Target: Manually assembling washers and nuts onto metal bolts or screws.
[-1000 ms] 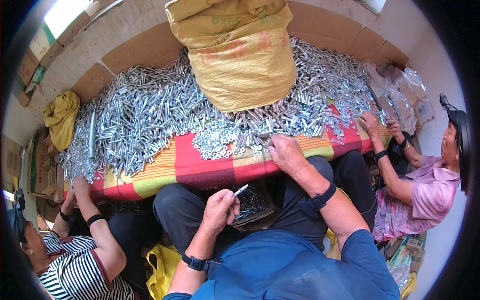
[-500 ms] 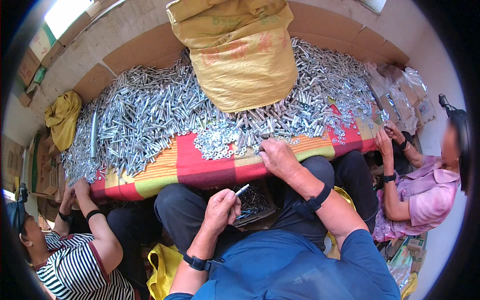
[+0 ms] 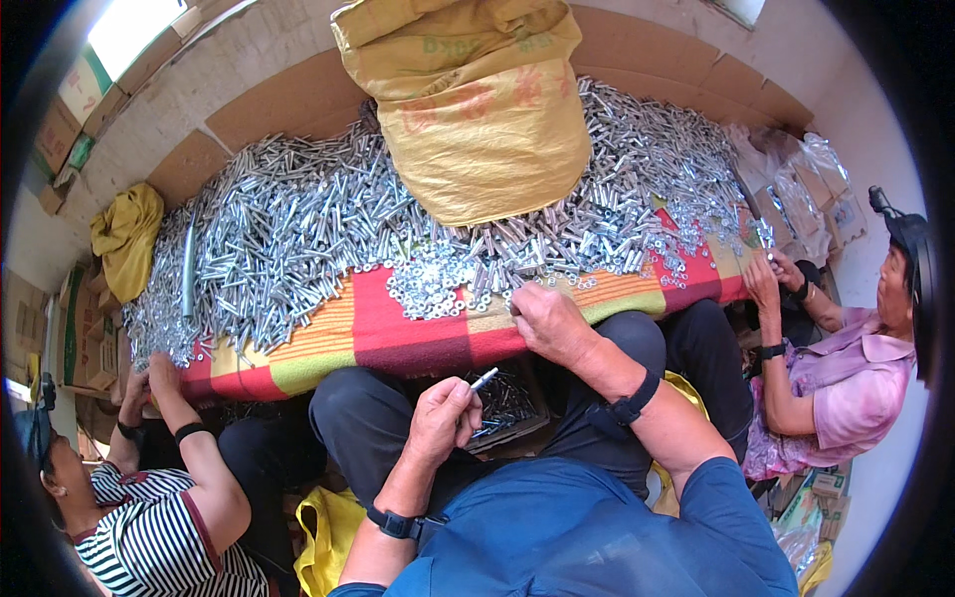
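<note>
A checked cloth (image 3: 408, 340) is lying before cardboard sheets (image 3: 657, 48), and one large yellow sack (image 3: 487, 149) is standing amid loose metal pieces (image 3: 288, 214) too many to count, hiding those behind it. One crumpled yellow bag (image 3: 126, 242) is lying left of the sack. Two co-workers are sitting, one (image 3: 164, 532) to its left, one (image 3: 836, 388) to its right. On the sack's near side, uncountable washers (image 3: 428, 284) are lying heaped; just beside them the right hand (image 3: 550, 323) is bending its fingers together, their grip impossible to tell. Farther toward the person from the sack, the left hand (image 3: 440, 416) is pinching one silvery bolt (image 3: 484, 379).
</note>
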Motion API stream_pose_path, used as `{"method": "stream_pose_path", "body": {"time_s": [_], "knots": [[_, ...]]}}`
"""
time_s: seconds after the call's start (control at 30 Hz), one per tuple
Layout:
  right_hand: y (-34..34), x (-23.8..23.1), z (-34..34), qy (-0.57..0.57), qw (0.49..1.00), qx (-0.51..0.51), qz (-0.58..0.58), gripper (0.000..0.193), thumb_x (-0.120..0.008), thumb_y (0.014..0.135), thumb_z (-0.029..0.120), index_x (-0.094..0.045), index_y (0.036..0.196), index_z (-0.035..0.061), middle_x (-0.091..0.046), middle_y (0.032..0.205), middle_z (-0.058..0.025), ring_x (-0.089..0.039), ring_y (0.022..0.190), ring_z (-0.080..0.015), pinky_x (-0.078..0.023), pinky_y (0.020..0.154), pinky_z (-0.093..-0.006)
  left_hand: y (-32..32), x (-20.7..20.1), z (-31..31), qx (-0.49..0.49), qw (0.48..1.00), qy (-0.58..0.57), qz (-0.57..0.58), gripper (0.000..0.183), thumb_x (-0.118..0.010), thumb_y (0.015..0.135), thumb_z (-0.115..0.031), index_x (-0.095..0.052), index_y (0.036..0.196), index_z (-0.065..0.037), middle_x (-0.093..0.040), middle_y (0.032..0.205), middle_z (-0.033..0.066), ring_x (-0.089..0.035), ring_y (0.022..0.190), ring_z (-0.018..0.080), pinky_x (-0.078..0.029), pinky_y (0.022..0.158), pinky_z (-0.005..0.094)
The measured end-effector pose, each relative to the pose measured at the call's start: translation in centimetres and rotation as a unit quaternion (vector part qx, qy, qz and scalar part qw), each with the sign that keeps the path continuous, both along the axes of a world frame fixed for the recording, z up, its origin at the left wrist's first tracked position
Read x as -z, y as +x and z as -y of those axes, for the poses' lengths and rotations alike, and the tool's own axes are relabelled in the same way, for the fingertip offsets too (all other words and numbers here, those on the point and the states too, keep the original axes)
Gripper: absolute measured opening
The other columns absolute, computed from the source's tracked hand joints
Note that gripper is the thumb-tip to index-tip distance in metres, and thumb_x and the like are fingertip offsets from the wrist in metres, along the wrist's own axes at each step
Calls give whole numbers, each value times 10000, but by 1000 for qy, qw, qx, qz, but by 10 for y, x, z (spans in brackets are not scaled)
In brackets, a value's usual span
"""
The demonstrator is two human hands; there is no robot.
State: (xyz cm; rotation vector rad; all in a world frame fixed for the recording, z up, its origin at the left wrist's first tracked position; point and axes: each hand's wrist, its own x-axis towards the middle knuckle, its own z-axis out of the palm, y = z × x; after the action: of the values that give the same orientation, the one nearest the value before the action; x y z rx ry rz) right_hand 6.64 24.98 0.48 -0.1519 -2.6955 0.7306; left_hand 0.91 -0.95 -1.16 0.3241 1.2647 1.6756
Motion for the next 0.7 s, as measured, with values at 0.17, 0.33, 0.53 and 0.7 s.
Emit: {"method": "stream_pose_path", "body": {"time_s": [0.17,0.33,0.53,0.7], "knots": [[1,1,1,-24,1000,3,-8,107,-641,808,9,-586,900,7,-613,882,-204,-624,852,-438,-521,724,-494,0,2,0,-3,1000,-6,-8,359,-522,1064,-349,-600,887,-46,-616,653,79,-427,380,108,-313,364,238],[7,-27,28,-346,935,15,69,155,-681,856,59,-662,989,-17,-680,814,-149,-688,619,-236,-547,563,-376,0,1,1,-10,1000,-1,-3,366,-526,1062,-362,-597,893,-46,-615,654,79,-425,380,107,-312,364,238],[18,-47,53,-550,827,-29,110,105,-679,953,101,-678,983,0,-680,795,-32,-645,610,-76,-513,519,-224,0,1,0,-10,1000,15,10,381,-533,1059,-393,-584,902,-50,-616,656,81,-423,379,105,-307,358,234],[22,-47,57,-607,782,-44,132,127,-680,954,110,-672,1021,2,-672,788,-25,-637,621,-78,-508,522,-227,0,1,1,-9,1000,24,12,396,-534,1059,-411,-581,903,-49,-613,654,81,-422,378,103,-302,352,230]]}}
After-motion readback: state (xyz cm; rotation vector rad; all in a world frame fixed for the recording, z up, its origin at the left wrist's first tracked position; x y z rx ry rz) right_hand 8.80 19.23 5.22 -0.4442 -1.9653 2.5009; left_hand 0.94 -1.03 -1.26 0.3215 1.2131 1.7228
